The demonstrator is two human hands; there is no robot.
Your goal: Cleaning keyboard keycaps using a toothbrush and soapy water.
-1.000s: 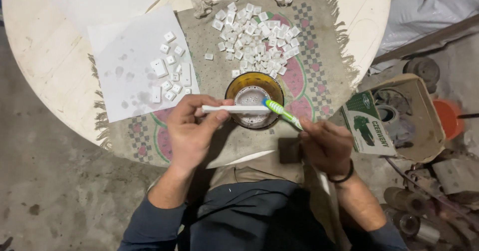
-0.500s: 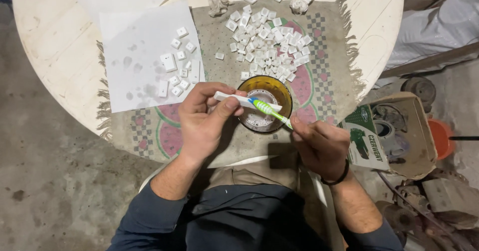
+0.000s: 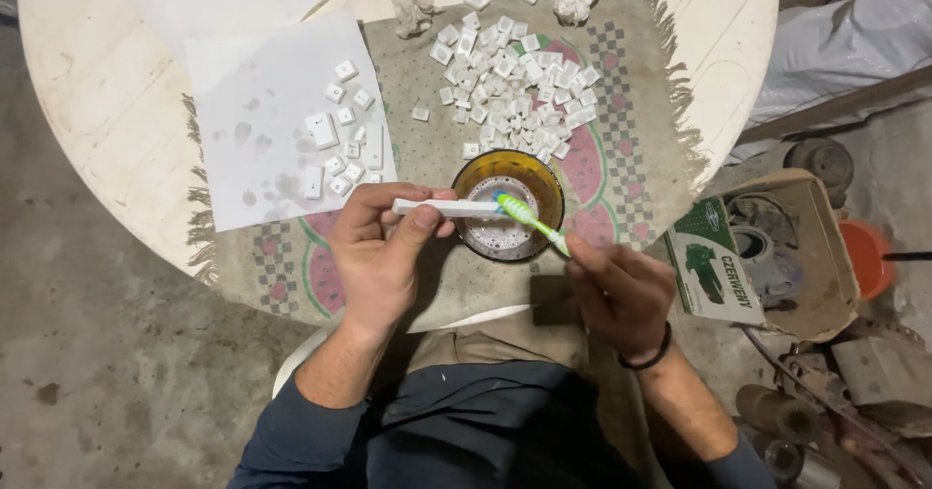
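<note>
Amber glass bowl holds foamy liquid — left hand grips long white key, right hand grips green toothbrush.

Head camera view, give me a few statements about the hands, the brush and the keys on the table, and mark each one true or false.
1. The left hand holds a long white key over the amber glass bowl. True.
2. The right hand holds a red screwdriver. False: it holds a green and white toothbrush, bristles at the key's end.
3. The bigger heap of white keycaps lies on the patterned cloth. True.
4. The white paper sheet is bare. False: a smaller group of keycaps lies on it.
</note>
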